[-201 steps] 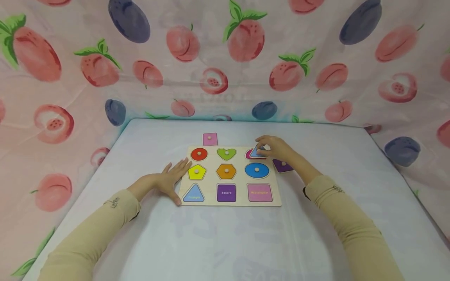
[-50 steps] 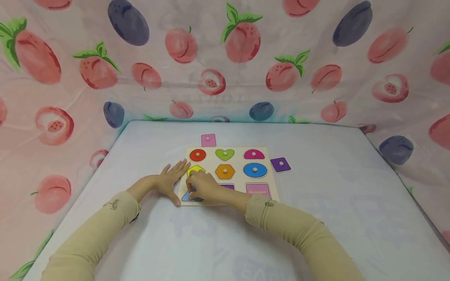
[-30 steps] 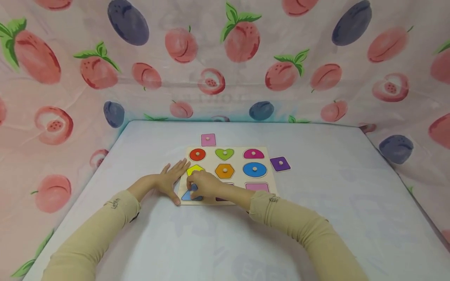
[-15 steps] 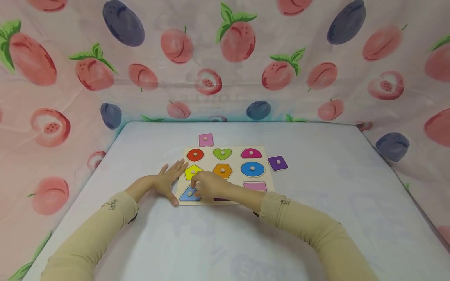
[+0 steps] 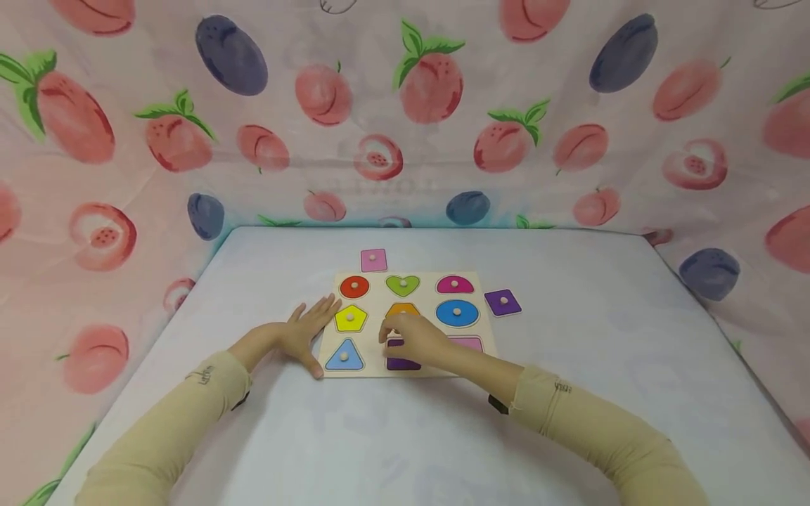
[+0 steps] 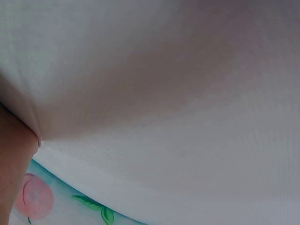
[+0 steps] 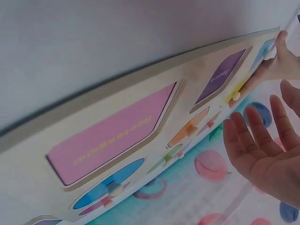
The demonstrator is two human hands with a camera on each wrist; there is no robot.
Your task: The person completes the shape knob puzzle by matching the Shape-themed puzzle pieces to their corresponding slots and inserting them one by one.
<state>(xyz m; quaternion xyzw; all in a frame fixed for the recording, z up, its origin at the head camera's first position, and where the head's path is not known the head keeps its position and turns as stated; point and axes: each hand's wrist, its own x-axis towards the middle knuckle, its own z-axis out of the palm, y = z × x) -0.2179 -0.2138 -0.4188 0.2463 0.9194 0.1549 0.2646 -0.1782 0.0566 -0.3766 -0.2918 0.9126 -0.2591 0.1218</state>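
A wooden shape puzzle board (image 5: pixel 373 351) lies on the white tabletop in the head view. My left hand (image 5: pixel 308 336) rests, fingers spread, on its left edge. The blue triangle piece (image 5: pixel 344 356) sits in the bottom-left recess, its knob showing. Above the bare purple square recess (image 5: pixel 399 355), my right hand (image 5: pixel 418 341) hovers with loosely bent fingers and holds nothing. The right wrist view shows that hand's relaxed fingers (image 7: pixel 255 129) apart from the board. The rectangle recess (image 7: pixel 115 133), also bare, is partly hidden by my right wrist in the head view.
Off the board's right edge lies a purple square piece (image 5: pixel 503 302) with a knob. A pink rectangle piece (image 5: pixel 373 259) lies behind the board. Several other knobbed pieces, such as the blue oval (image 5: pixel 457 313), fill the upper rows. Fruit-print cloth (image 5: pixel 380 91) hangs behind.
My right hand carried the blue triangle from over the half-circle to the bottom-left recess, let it go there and moved right. The left hand has stayed on the board.
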